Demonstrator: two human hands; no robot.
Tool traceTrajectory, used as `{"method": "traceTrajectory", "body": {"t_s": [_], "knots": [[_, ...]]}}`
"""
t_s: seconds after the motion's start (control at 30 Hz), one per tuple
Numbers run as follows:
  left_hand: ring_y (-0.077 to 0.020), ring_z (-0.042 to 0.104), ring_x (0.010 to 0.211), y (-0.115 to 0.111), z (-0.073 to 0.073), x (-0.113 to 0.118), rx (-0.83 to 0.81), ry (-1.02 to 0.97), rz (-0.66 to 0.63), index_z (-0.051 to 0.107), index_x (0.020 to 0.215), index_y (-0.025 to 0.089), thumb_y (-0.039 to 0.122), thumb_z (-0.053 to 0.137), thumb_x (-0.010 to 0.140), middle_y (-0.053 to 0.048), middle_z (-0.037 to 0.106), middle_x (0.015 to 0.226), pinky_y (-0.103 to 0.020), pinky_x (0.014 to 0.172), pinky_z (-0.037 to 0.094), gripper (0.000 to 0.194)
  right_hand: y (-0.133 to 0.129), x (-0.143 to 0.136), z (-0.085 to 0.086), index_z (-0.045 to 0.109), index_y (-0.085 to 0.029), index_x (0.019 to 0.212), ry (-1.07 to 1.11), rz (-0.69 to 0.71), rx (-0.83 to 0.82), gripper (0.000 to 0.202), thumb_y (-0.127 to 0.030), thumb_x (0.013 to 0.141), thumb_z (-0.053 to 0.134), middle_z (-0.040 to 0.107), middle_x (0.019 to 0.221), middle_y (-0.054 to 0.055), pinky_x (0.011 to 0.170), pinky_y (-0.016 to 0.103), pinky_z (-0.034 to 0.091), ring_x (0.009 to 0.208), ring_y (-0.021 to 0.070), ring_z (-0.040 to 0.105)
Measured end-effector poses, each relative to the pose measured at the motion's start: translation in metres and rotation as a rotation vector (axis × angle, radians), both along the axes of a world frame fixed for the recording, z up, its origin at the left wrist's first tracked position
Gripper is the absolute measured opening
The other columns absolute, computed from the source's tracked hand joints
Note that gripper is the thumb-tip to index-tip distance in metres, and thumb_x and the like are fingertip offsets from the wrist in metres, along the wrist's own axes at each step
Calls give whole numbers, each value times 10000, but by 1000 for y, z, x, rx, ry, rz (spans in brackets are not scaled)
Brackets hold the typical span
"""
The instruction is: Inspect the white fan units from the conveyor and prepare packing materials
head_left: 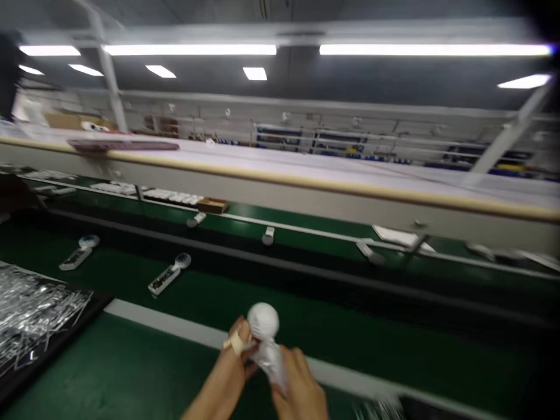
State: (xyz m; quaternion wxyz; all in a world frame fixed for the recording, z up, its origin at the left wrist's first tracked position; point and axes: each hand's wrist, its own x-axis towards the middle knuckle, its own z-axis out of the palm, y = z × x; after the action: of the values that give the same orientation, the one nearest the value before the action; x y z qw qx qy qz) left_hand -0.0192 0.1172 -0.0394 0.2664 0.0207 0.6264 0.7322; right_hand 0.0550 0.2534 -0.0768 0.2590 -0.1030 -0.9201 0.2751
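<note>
A white device with a round head (263, 321) and a handle in clear plastic wrap stands out between my two hands near the bottom middle. My left hand (240, 350), with a pale wrap on one finger, is closed around the left side of the device just below its head. On the right side, my right hand (300, 382) has its fingers closed round the wrapped handle. Motion blurs the fingertips and the wrap somewhat.
Opened white devices (170, 275) lie on the green conveyor (210, 291), with smaller ones farther back. A dark tray of silvery strips (32, 315) is at left. A long raised shelf (306, 175) crosses ahead. More silvery strips (380, 408) show at the bottom right.
</note>
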Motion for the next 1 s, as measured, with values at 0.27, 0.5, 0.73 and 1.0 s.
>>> {"method": "traceTrajectory", "body": {"t_s": [0.27,0.5,0.73,1.0], "knots": [[-252,648,833,-42,37,3,538,-482,112,591,997,152,355,791,579,-114,690,897,-365,758,533,505,-86,48,74,348,-273,1318,-362,23,-323,622,-274,752,606,571,988,39,764,370,495,859,226,581],[-327,617,983,-37,33,12,690,-512,-252,626,1090,213,419,794,556,-104,697,966,-502,902,474,597,-100,69,88,335,-321,1351,-315,-191,-409,439,-368,916,369,538,1049,45,798,366,481,926,219,575],[-363,611,990,-33,42,19,576,-547,-328,634,1101,237,448,820,461,-94,714,924,-564,940,424,698,-130,77,74,254,-338,1405,-198,-322,-294,518,-437,914,389,485,1085,88,849,456,470,1017,274,506],[-397,556,1066,-32,43,22,334,-356,-406,578,1169,277,597,804,359,-99,674,1073,-536,882,485,900,-126,93,68,84,-395,1424,-298,-298,-516,672,-437,888,488,529,1076,65,838,490,468,1007,280,539]]}}
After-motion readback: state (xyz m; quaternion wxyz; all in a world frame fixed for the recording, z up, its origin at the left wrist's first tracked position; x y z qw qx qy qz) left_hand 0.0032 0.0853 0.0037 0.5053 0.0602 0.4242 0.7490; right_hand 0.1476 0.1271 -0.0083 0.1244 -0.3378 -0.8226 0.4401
